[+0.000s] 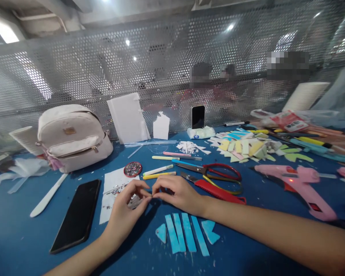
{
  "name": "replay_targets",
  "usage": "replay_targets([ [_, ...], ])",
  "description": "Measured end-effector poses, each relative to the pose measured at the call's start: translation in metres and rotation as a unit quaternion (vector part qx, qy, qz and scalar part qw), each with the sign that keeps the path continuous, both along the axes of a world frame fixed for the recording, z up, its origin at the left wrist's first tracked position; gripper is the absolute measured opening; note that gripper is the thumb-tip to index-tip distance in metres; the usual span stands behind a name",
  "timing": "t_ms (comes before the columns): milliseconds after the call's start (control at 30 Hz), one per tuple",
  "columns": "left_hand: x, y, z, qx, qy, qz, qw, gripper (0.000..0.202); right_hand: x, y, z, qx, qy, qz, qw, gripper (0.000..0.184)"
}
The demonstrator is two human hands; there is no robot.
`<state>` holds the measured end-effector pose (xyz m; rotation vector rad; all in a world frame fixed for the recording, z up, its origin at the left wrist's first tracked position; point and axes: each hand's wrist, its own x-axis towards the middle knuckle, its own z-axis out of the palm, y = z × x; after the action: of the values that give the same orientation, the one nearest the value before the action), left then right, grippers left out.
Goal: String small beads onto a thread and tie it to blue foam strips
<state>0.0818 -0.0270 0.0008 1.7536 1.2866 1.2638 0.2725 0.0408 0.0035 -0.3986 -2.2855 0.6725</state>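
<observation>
My left hand [132,197] and my right hand [175,191] meet fingertip to fingertip above the table, both pinched. Whatever sits between the fingertips is too small to make out. Just below them lie blue strips [189,232] in a row, with a blue rounded triangle [161,233] at the left end and a blue notched tail piece [210,231] at the right, together shaped like a fish. Under and behind my left hand is a white paper sheet [105,209] scattered with small shiny bits. A round red-rimmed dish [132,169] of similar bits rests at its top.
Red-handled scissors [222,172], a red utility knife [218,190] and several markers [159,175] lie beyond my hands. A pink glue gun [296,180] with a lit light is at right. A black phone [76,216], a white plastic knife [48,196] and a pale backpack [73,140] occupy the left. Cut scraps [247,147] pile behind.
</observation>
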Motion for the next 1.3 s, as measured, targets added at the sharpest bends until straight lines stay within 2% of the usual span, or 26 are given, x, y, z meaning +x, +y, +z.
replay_targets([
  [233,-0.0033,0.0026,-0.0015,-0.033,-0.066,-0.014,0.997,0.019,0.0010,-0.0012,-0.0008,0.022,0.001,-0.004,1.000,0.017],
  [533,-0.0017,0.0004,0.0015,-0.026,-0.074,-0.003,0.997,0.019,0.0010,-0.0027,-0.0011,0.053,0.006,-0.016,0.998,0.009],
  [1300,-0.0019,0.0009,0.0008,-0.028,-0.074,-0.007,0.997,0.019,0.0003,-0.0036,0.0005,0.057,0.012,-0.027,0.998,0.008],
])
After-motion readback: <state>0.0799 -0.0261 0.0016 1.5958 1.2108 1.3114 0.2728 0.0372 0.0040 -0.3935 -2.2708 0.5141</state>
